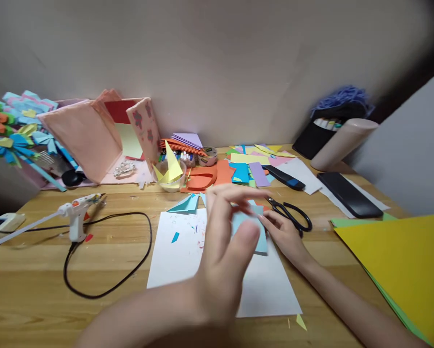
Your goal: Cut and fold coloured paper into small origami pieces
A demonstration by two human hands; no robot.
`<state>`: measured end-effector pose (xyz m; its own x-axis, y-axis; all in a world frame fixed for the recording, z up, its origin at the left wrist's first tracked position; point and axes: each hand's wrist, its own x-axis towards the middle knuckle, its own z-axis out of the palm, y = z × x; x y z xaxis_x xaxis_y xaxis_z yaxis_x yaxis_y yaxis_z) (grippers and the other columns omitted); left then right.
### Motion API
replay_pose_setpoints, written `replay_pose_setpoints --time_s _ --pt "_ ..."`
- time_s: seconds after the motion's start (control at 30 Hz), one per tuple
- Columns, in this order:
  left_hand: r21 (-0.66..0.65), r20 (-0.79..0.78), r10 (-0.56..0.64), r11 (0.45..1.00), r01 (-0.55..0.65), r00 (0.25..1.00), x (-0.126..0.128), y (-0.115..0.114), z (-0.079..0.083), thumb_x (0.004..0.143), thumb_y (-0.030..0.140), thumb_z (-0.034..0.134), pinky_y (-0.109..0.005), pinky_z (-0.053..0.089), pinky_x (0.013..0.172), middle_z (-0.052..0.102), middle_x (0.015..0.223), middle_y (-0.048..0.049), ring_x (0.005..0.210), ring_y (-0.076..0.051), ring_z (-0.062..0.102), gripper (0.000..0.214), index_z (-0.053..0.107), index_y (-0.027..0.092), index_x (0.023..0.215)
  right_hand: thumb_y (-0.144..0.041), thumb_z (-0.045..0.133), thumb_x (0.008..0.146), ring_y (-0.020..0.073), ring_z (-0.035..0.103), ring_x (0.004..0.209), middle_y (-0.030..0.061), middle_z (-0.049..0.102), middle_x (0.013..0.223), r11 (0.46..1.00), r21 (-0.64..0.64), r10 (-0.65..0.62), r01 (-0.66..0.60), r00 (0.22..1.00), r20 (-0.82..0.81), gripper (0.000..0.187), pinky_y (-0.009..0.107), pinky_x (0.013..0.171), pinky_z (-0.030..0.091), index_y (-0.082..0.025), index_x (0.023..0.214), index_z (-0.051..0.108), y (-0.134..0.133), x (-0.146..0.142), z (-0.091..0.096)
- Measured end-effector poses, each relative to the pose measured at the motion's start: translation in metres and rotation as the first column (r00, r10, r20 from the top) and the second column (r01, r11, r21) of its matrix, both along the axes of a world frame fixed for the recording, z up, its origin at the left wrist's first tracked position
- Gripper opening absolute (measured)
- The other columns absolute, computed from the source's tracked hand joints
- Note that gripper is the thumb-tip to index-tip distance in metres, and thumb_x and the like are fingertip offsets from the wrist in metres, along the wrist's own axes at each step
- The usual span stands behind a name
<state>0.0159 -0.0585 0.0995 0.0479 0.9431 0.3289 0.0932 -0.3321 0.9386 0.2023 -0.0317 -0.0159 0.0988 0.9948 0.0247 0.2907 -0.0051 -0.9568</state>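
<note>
My left hand point(224, 241) is raised over a light blue paper piece point(255, 227), fingers spread and blurred by motion, its fingertips at the paper's upper edge. My right hand point(284, 232) rests at the paper's right edge, fingers pressed on it. The blue paper lies on a white sheet point(176, 256) spread on the wooden table point(38, 270). Black scissors point(292, 215) lie just beyond my right hand. Folded light blue paper shapes point(187, 203) sit at the sheet's top edge.
A white glue gun point(75, 215) with a looping black cord point(104, 285) stands at left. Yellow and green sheets point(401, 261) lie at right. Coloured paper scraps point(249, 166), a black phone point(349, 193), a pink box point(89, 135) and paper flowers point(13, 125) line the back.
</note>
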Motion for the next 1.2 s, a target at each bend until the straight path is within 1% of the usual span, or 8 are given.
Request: replay_pose_setpoints --time_s 0.1,0.2,0.33,0.5,0.63,0.73,0.93,1.2 --pt "-0.113 -0.086 0.023 0.993 -0.033 0.996 0.021 0.039 -0.044 0.08 0.038 0.051 -0.033 0.038 0.083 0.048 0.105 -0.0085 0.1 -0.021 0.046 0.032 0.049 0.02 0.107 -0.042 0.054 0.078 0.0141 0.053 0.064 0.0003 0.055 0.069 1.0 0.01 0.008 -0.007 0.993 -0.118 0.025 0.022 0.058 0.044 -0.017 0.075 0.055 0.004 0.002 -0.003" --pt "-0.326 -0.115 -0.131 0.941 0.087 0.985 0.028 0.06 -0.088 0.079 0.043 0.05 -0.027 0.04 0.065 0.051 0.08 -0.0044 0.077 -0.017 0.049 0.026 0.053 0.018 0.085 -0.04 0.055 0.078 0.0131 0.054 0.063 -0.0007 0.057 0.069 1.0 0.021 -0.016 0.021 0.98 -0.197 0.022 0.021 0.057 0.044 -0.017 0.077 0.054 0.006 0.002 -0.005" --pt "-0.455 -0.071 -0.26 0.868 0.2 0.963 0.026 0.069 -0.113 0.079 0.048 0.046 -0.021 0.029 0.046 0.037 0.06 0.0032 0.052 -0.01 0.037 0.036 0.045 0.017 0.061 -0.038 0.054 0.08 0.0159 0.06 0.07 0.0024 0.064 0.076 0.999 0.043 0.021 -0.011 0.975 -0.221 0.025 0.025 0.062 0.048 -0.016 0.091 0.06 0.008 0.002 -0.008" --pt "-0.566 0.118 -0.325 0.755 0.332 0.938 0.028 0.072 -0.11 0.075 0.048 0.052 -0.019 0.022 0.041 0.027 0.052 0.0065 0.044 -0.006 0.026 0.039 0.036 0.018 0.057 -0.027 0.045 0.086 0.0204 0.06 0.097 0.0063 0.063 0.11 0.979 0.196 0.051 -0.057 0.998 0.034 0.031 0.033 0.082 0.049 -0.021 0.113 0.059 0.005 0.005 -0.002" --pt "-0.628 0.206 -0.343 0.672 0.393 0.916 0.028 0.075 -0.101 0.074 0.049 0.053 -0.019 0.023 0.041 0.028 0.047 0.0073 0.041 -0.006 0.025 0.04 0.037 0.018 0.055 -0.012 0.035 0.088 0.0168 0.046 0.118 0.0025 0.051 0.128 0.882 0.356 0.168 -0.308 0.913 0.372 0.043 0.035 0.101 0.036 -0.027 0.127 0.046 0.001 0.008 0.007" --pt "-0.654 0.254 -0.347 0.626 0.424 0.903 0.025 0.075 -0.099 0.072 0.046 0.057 -0.019 0.026 0.041 0.031 0.048 0.0065 0.042 -0.006 0.029 0.037 0.041 0.017 0.057 -0.008 0.032 0.088 0.0147 0.038 0.125 0.0014 0.042 0.135 0.833 0.345 0.208 -0.433 0.822 0.53 0.049 0.036 0.104 0.033 -0.027 0.133 0.036 -0.001 0.007 0.008" --pt "-0.591 0.465 -0.334 0.573 0.568 0.82 0.026 0.073 -0.104 0.075 0.031 0.057 -0.019 0.026 0.043 0.032 0.049 0.0066 0.042 -0.004 0.029 0.029 0.043 0.015 0.056 -0.01 0.033 0.089 0.0168 0.03 0.129 0.0041 0.037 0.138 0.805 0.286 0.185 -0.52 0.677 0.712 0.048 0.039 0.105 0.034 -0.023 0.135 0.032 -0.005 0.005 0.007" --pt "-0.635 0.609 -0.16 0.489 0.598 0.777 0.028 0.077 -0.1 0.079 0.02 0.05 -0.021 0.044 0.057 0.058 0.062 -0.0045 0.06 -0.012 0.057 0.014 0.056 0.011 0.07 -0.012 0.033 0.09 0.0168 0.031 0.128 0.0059 0.038 0.138 0.792 0.263 0.167 -0.551 0.609 0.775 0.044 0.039 0.104 0.034 -0.02 0.133 0.037 -0.006 0.002 0.009"
